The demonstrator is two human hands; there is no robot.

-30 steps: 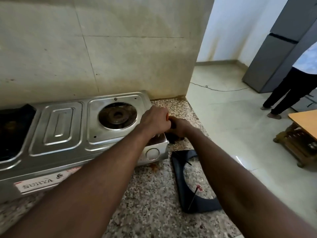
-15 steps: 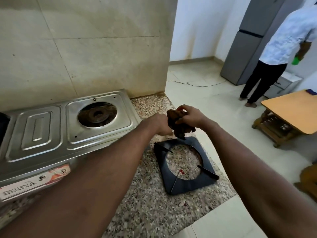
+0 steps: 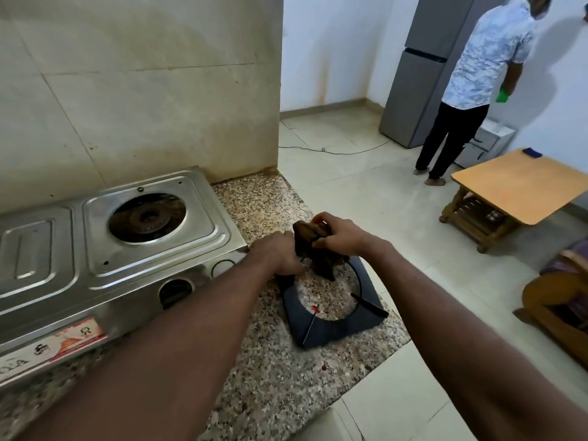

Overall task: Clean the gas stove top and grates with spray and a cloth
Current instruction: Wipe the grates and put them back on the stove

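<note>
A steel gas stove (image 3: pixel 152 259) stands on the granite counter (image 3: pixel 270 377), its right burner (image 3: pixel 148 218) bare without a grate. The black square grate (image 3: pixel 334 329) lies flat on the counter to the stove's right. My left hand (image 3: pixel 280 256) is down on the grate's far left corner, fingers curled over it. My right hand (image 3: pixel 337 238) grips a bunched brown cloth (image 3: pixel 313 253), which hangs onto the grate's far edge. No spray bottle is in view.
The counter ends just right of the grate, with tiled floor below. A person (image 3: pixel 477 74) stands by a grey fridge (image 3: pixel 413 90) at the back right. A wooden table (image 3: pixel 521 186) and a chair (image 3: pixel 560 297) are to the right. A cable (image 3: pixel 334 151) lies on the floor.
Both hands left the stove's right edge and came over the grate. The right hand lifted the cloth and brought it down to the grate; the left hand dropped onto the grate's corner.
</note>
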